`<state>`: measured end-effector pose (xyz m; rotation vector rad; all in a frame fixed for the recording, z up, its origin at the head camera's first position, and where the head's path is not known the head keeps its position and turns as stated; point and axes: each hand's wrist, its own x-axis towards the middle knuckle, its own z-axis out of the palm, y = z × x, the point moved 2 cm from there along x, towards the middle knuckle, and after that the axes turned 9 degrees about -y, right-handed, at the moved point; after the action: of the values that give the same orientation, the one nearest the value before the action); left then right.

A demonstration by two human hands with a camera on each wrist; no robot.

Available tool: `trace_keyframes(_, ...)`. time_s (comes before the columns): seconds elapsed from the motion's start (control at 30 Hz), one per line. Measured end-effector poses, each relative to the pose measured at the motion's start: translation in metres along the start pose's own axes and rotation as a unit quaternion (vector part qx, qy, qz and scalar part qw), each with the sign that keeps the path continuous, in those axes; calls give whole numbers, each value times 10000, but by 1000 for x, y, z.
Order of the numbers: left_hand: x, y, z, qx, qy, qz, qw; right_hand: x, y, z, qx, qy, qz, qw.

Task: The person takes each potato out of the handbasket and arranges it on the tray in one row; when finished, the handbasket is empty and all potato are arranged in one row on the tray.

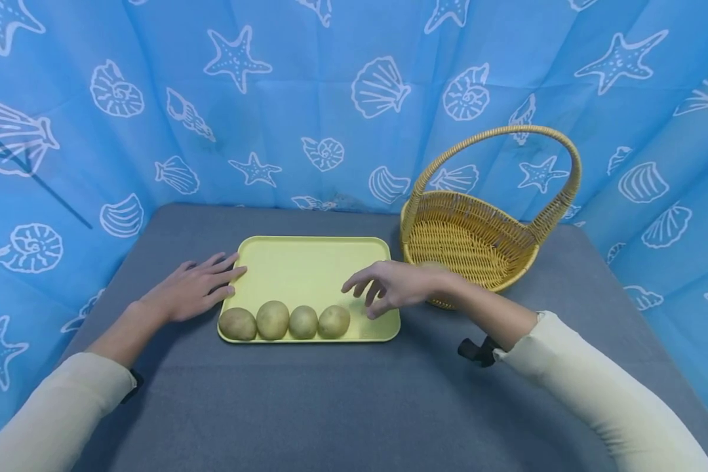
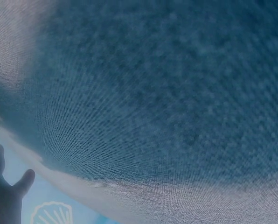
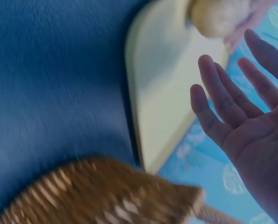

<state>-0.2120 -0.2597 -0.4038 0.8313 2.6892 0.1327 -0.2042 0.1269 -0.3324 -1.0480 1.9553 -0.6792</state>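
Note:
On a pale yellow tray (image 1: pixel 307 262), several potatoes (image 1: pixel 273 320) stand in a row along the front edge, from the left corner to right of the middle. My left hand (image 1: pixel 195 288) lies at the tray's left edge, its fingers spread over the rim and holding nothing. Above the tray's right part hovers my right hand (image 1: pixel 392 285), fingers loosely bent with nothing in them; the right wrist view confirms an empty palm. A wicker basket (image 1: pixel 469 252) stands behind my right forearm. Something round and pale (image 1: pixel 433 266) shows at its near side, partly hidden by that arm.
The basket's tall arched handle (image 1: pixel 498 131) rises above the back right of the grey table (image 1: pixel 330 406). A blue curtain (image 1: pixel 307 98) with shell and starfish prints hangs behind the table and along both sides.

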Motion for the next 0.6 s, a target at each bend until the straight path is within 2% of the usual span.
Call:
trace_keyframes(0.17,1,0,0,7,4,-12,10000,-28,-5,-21,-236,501,-7,9985)
trace_keyframes(0.3,1,1,-1,33,-6,-5,10000,-50,-5,-39,-493,819,213,9952)
trace_keyframes(0.6,-1,4,-2,-76,5,-1,10000,-90,14,-69,-417,762,820,9928)
